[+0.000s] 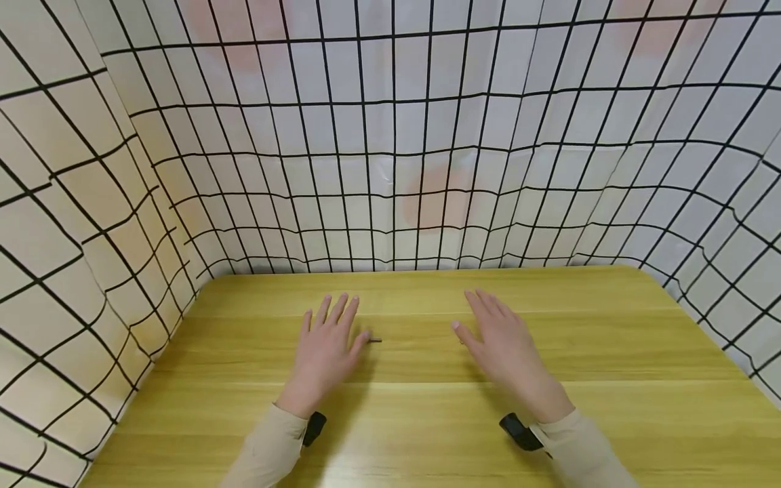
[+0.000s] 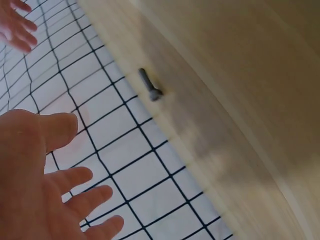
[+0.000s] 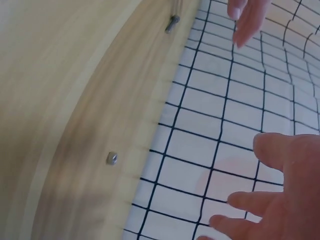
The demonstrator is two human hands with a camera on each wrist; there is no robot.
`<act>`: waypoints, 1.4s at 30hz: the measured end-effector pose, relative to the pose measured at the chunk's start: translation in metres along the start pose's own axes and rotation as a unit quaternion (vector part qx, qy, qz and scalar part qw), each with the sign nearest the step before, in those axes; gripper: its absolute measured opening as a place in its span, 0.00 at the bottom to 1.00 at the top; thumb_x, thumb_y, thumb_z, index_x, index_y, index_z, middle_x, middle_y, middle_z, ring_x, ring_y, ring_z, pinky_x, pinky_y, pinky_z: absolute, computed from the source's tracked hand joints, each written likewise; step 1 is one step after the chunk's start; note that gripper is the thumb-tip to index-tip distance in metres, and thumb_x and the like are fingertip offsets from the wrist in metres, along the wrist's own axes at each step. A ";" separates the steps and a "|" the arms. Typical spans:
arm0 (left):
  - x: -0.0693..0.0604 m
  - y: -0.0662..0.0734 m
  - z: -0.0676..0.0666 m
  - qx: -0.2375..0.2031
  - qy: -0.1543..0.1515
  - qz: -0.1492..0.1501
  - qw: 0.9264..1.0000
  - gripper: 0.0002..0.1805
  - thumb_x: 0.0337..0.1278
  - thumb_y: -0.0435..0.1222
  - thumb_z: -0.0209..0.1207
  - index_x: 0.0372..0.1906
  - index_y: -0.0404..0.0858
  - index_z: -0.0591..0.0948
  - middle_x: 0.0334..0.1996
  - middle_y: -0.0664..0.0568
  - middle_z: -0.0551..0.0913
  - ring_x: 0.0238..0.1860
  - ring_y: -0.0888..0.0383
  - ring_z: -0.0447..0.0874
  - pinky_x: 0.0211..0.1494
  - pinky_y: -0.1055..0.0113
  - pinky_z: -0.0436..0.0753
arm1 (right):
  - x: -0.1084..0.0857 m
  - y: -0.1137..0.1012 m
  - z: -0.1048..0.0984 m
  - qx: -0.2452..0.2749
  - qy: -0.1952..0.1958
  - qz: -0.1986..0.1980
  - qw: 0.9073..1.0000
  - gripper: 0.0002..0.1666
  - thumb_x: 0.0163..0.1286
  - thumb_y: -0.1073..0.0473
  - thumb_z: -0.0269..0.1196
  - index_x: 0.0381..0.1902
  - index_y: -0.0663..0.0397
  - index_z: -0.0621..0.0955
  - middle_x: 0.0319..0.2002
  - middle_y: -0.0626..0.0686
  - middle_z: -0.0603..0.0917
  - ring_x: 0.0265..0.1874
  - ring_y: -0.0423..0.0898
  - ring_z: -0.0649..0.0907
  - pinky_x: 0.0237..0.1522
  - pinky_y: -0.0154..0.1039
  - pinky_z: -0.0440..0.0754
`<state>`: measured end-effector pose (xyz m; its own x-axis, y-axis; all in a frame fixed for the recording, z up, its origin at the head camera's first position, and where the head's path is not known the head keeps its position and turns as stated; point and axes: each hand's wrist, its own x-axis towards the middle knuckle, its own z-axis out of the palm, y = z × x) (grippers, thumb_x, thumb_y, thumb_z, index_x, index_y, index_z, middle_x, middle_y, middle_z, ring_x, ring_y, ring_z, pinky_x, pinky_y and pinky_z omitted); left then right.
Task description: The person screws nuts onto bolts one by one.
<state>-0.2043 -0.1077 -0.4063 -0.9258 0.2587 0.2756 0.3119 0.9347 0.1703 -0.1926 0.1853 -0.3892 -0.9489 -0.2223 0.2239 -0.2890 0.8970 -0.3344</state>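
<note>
The left hand (image 1: 323, 352) has its fingers spread and grips nothing; the right hand (image 1: 506, 346), fingers extended, likewise holds nothing. Both hover over the table (image 1: 403, 427). The bolt (image 2: 149, 85) lies on its side on the wood, just beyond the left thumb on the inner side, its shank pointing toward the nut (image 3: 112, 158). The nut sits near the right thumb, well apart from the bolt.

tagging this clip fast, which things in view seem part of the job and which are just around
Likely the job's:
bolt, near the left hand
nut, near the right hand

Just around:
wood-grain tabletop
black-lined white sheeting
black wrist devices
</note>
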 end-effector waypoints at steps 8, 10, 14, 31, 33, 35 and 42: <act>0.005 -0.015 0.000 -0.037 0.040 0.048 0.997 0.32 0.64 0.44 0.63 0.69 0.36 0.70 0.68 0.41 0.70 0.70 0.39 0.61 0.66 0.39 0.62 | 0.004 0.018 -0.002 0.039 0.031 -0.024 0.998 0.33 0.77 0.50 0.55 0.72 0.61 0.65 0.70 0.64 0.65 0.68 0.66 0.63 0.63 0.67 0.57; 0.007 -0.018 0.001 -0.052 0.040 0.061 0.996 0.31 0.63 0.42 0.64 0.67 0.34 0.72 0.66 0.40 0.72 0.69 0.38 0.64 0.66 0.41 0.64 | 0.005 0.023 -0.001 0.057 0.036 -0.028 0.997 0.31 0.76 0.51 0.56 0.70 0.61 0.68 0.69 0.63 0.67 0.67 0.65 0.65 0.63 0.67 0.58; 0.011 -0.023 0.002 -0.080 0.035 0.096 0.992 0.27 0.59 0.39 0.67 0.61 0.31 0.76 0.60 0.40 0.77 0.64 0.40 0.70 0.66 0.47 0.66 | 0.008 0.035 0.004 0.093 0.036 -0.036 0.994 0.27 0.75 0.55 0.58 0.67 0.60 0.71 0.67 0.62 0.70 0.66 0.63 0.66 0.63 0.64 0.60; 0.024 -0.043 0.011 -0.279 -0.084 0.055 0.955 0.19 0.56 0.33 0.69 0.53 0.33 0.82 0.51 0.46 0.82 0.53 0.45 0.78 0.55 0.52 0.77 | 0.020 0.078 0.014 0.204 -0.027 -0.077 0.976 0.22 0.72 0.60 0.62 0.63 0.56 0.76 0.59 0.52 0.79 0.55 0.54 0.79 0.55 0.55 0.74; 0.025 -0.047 0.012 -0.306 -0.094 0.046 0.946 0.18 0.56 0.32 0.69 0.52 0.34 0.83 0.50 0.46 0.83 0.51 0.45 0.79 0.52 0.53 0.79 | 0.022 0.081 0.015 0.211 -0.040 -0.077 0.974 0.22 0.72 0.61 0.62 0.62 0.56 0.77 0.59 0.52 0.79 0.54 0.52 0.79 0.54 0.53 0.75; 0.026 -0.050 0.014 -0.325 -0.103 0.039 0.939 0.17 0.56 0.32 0.68 0.52 0.34 0.83 0.49 0.45 0.83 0.49 0.46 0.80 0.51 0.53 0.80 | 0.024 0.083 0.016 0.221 -0.056 -0.078 0.971 0.21 0.72 0.63 0.62 0.61 0.57 0.77 0.58 0.53 0.80 0.54 0.51 0.79 0.54 0.52 0.76; 0.030 -0.055 0.018 -0.329 -0.131 0.023 0.935 0.14 0.56 0.33 0.69 0.48 0.37 0.85 0.45 0.51 0.84 0.44 0.52 0.81 0.49 0.56 0.79 | 0.030 0.088 0.018 0.247 -0.101 -0.080 0.960 0.19 0.71 0.65 0.62 0.59 0.59 0.78 0.53 0.56 0.82 0.51 0.51 0.80 0.52 0.48 0.77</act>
<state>-0.2528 -0.1468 -0.4249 -0.9019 0.4261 0.0707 0.3368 0.5913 0.7327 -0.2486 0.2502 -0.4286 -0.8779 -0.4567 0.1439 -0.4112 0.5648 -0.7155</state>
